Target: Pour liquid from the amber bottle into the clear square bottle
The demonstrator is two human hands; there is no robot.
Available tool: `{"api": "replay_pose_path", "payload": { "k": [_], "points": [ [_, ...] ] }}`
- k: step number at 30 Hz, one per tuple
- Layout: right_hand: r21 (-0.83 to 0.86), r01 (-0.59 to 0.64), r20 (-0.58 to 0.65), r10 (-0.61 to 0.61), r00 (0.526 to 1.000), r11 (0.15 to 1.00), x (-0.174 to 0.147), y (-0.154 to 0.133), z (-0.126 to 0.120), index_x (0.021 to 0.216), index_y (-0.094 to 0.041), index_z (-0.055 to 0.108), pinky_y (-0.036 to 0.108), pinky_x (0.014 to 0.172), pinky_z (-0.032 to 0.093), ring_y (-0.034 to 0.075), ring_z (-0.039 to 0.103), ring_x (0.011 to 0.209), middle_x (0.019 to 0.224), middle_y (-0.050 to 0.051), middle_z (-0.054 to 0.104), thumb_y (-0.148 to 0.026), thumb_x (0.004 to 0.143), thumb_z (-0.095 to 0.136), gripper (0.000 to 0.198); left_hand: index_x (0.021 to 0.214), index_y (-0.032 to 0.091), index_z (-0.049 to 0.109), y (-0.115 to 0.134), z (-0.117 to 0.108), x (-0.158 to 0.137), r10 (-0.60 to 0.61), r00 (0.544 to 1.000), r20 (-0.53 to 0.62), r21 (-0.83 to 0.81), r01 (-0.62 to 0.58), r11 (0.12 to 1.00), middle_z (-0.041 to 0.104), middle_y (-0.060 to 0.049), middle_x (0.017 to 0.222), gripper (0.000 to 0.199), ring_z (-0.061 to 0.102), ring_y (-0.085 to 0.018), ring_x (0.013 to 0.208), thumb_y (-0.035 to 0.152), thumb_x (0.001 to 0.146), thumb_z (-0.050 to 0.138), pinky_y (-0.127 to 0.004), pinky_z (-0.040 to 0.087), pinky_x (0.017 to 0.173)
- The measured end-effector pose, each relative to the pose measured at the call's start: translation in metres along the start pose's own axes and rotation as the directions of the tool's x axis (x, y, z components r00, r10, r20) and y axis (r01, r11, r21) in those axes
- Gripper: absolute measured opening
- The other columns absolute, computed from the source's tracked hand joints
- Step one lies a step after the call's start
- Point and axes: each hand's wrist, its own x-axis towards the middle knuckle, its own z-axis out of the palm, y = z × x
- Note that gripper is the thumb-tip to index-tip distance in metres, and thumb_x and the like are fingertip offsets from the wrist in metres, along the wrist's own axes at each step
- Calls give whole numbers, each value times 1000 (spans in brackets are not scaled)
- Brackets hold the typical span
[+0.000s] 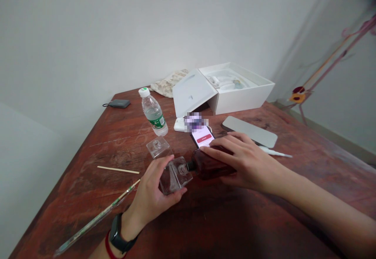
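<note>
My left hand (155,194) is closed around a clear square glass bottle (175,176), tilted with its short neck toward the right. A dark brown bottle (211,164) lies tipped on its side in my right hand (249,159), whose fingers wrap over its top. The brown bottle's black neck meets the mouth of the glass bottle; whether liquid passes between them I cannot tell. Just behind my left hand, a second clear square glass bottle (158,148) stands on the table. Beyond the brown bottle lies a phone (202,135) with its screen lit.
A water bottle (154,114) stands behind the glass bottles. Toward the back sits an open white box (243,98). At right are a grey-white case (249,131) and a white pen-like tool (276,153). A bare stick (118,169) and wrapped chopsticks (96,220) lie left; a grey device (118,103) is farther back.
</note>
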Motion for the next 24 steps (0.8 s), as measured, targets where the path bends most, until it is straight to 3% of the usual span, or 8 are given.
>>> {"api": "replay_pose_path", "payload": {
  "k": [13,24],
  "points": [
    [15,3,15,-4,1000,1000,0,0,-2,150,-22,59,55,106,42,33,68,111,130,13,73,-21,79,83,75,152,23,52,-2,2,0,32,999,-27,-11,-32,999,69,-14,139,72,70,-33,124,35,89,83,-49,60,108],
    [13,10,22,-10,1000,1000,1,-1,-4,150,-21,58,47,93,44,33,69,110,130,13,74,-15,79,78,75,152,23,51,-4,3,-2,29,999,-17,-6,-29,1000,68,-14,140,72,69,-33,126,36,90,84,-49,59,110]
  ]
}}
